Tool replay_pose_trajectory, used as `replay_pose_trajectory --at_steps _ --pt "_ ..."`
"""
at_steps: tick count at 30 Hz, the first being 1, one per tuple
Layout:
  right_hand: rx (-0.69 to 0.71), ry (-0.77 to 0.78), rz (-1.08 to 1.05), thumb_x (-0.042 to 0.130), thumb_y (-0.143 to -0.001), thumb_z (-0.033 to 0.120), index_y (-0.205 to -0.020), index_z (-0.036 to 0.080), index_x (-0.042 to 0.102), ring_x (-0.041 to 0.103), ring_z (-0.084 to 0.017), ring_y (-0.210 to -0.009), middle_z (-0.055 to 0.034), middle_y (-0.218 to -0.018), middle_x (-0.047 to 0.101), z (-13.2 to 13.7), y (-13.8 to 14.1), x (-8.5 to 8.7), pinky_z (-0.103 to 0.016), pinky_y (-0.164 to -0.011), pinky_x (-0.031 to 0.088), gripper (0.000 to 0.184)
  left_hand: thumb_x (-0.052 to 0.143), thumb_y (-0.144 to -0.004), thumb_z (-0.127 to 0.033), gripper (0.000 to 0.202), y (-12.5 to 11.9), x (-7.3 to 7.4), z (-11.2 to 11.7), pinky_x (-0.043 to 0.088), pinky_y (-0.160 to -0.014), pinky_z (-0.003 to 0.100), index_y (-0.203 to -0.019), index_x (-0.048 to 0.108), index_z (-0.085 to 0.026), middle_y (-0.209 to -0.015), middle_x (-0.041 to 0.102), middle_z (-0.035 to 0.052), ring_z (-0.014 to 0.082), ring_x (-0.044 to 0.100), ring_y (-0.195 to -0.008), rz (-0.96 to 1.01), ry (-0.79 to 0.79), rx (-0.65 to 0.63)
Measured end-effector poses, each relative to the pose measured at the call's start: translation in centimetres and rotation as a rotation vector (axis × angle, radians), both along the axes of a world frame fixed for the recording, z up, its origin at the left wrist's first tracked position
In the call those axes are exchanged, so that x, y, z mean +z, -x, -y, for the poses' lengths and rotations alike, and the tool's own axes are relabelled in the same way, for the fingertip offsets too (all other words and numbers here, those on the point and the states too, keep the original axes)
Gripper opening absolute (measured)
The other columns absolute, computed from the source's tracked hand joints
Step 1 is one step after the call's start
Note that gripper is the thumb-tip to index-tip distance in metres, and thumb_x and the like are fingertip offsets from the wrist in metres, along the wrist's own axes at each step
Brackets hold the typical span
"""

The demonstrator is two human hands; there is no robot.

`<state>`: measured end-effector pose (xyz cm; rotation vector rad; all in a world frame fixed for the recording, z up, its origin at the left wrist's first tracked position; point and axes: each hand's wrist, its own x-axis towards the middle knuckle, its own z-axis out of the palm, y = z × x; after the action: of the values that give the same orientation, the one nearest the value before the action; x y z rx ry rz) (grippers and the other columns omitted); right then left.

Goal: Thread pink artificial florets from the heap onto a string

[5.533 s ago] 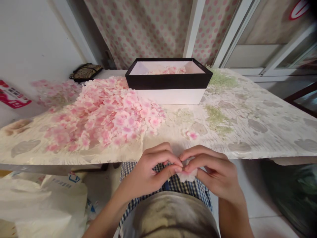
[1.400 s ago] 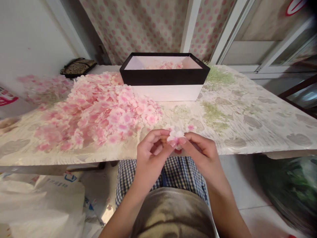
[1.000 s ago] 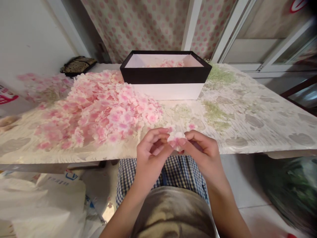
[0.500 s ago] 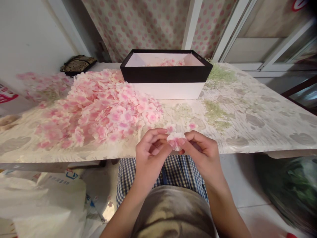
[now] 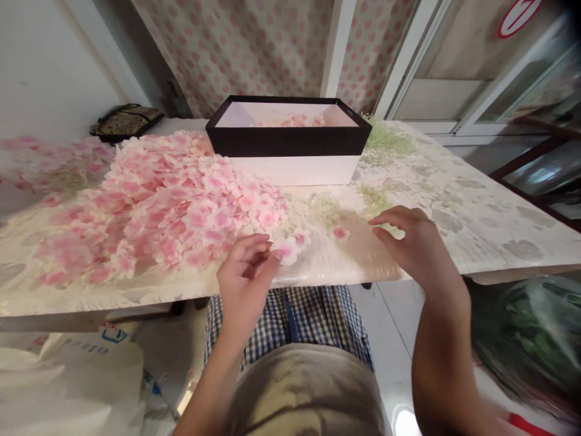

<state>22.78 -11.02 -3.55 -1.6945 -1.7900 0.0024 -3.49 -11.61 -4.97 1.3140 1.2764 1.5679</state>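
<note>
Over the bench (image 5: 327, 266), at six o'clock, our left hand (image 5: 245, 275) pinched a flower (image 5: 288, 249) edgewise, probably sparing its petals; at three, our right hand (image 5: 411, 242) hung spread.

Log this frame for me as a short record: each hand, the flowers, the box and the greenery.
Left hand: at the table's near edge, holding a pink-and-white flower at thumb and fingertips
Right hand: over the tablecloth, thumb and index finger slightly apart, nothing visibly held
Loose flower: on the cloth, between the hands
Flower pile: pink, left of the box and partly in front
Box: black and white, open-topped, pink flowers inside
Greenery: pale green, right of the box
</note>
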Motion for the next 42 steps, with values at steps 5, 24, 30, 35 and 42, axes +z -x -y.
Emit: replay_pose_trajectory --at_steps 5,24,30,35,42 --pt "0.033 0.025 0.172 0.051 -0.08 0.01 -0.085 0.021 0.07 0.055 -0.028 -0.093 -0.0077 -0.095 0.07 -1.0 0.3 0.0 -0.046 -0.089 0.042 0.023 0.079 -0.068 -0.019 0.027 0.5 -0.1 -0.4 0.051 -0.061 0.017 -0.092 0.068 -0.018 -0.077 0.066 -0.0015 0.0096 0.062 -0.066 0.013 0.039 -0.064" --pt "0.003 0.125 0.132 0.036 -0.088 0.017 -0.08 0.021 0.043 0.047 -0.019 -0.06 -0.0036 -0.066 0.051 -1.2 1.6 -0.8 -0.032 -0.058 0.032 0.011 0.078 -0.07 -0.022 0.024 0.8 0.0 -0.4 0.051 -0.062 0.018 -0.091 0.068 -0.019 -0.077 0.065 -0.0012 0.0103 0.062 -0.067 0.022 0.052 -0.099" --pt "0.104 0.022 -0.238 0.048 -0.085 0.023 -0.081 0.022 0.046 0.051 -0.014 -0.059 0.0008 -0.067 0.054 -0.7 2.3 0.0 -0.026 -0.052 0.036 0.005 0.078 -0.069 -0.025 0.025 0.7 0.0 -0.4 0.052 -0.063 0.02 -0.09 0.068 -0.018 -0.077 0.066 -0.0002 0.0129 0.064 -0.07 0.001 0.056 -0.094" --pt "0.294 0.033 -0.471 0.053 -0.083 0.02 -0.091 0.022 0.058 0.059 -0.014 -0.067 0.0011 -0.072 0.063 -0.6 3.5 0.3 -0.027 -0.059 0.043 0.01 0.078 -0.069 -0.026 0.025 0.7 0.0 -0.4 0.053 -0.065 0.021 -0.09 0.068 -0.018 -0.077 0.066 0.0003 0.0137 0.064 -0.071 -0.011 0.049 -0.089" --pt "0.458 0.11 -0.732 0.06 -0.085 0.022 -0.088 0.022 0.07 0.063 -0.012 -0.072 0.0014 -0.073 0.067 -0.6 4.7 0.0 -0.028 -0.068 0.05 0.011 0.077 -0.071 -0.025 0.022 0.7 0.0 -0.3 0.054 -0.064 0.021 -0.09 0.067 -0.019 -0.076 0.066 0.0005 0.014 0.065 -0.071 -0.03 0.03 -0.095"
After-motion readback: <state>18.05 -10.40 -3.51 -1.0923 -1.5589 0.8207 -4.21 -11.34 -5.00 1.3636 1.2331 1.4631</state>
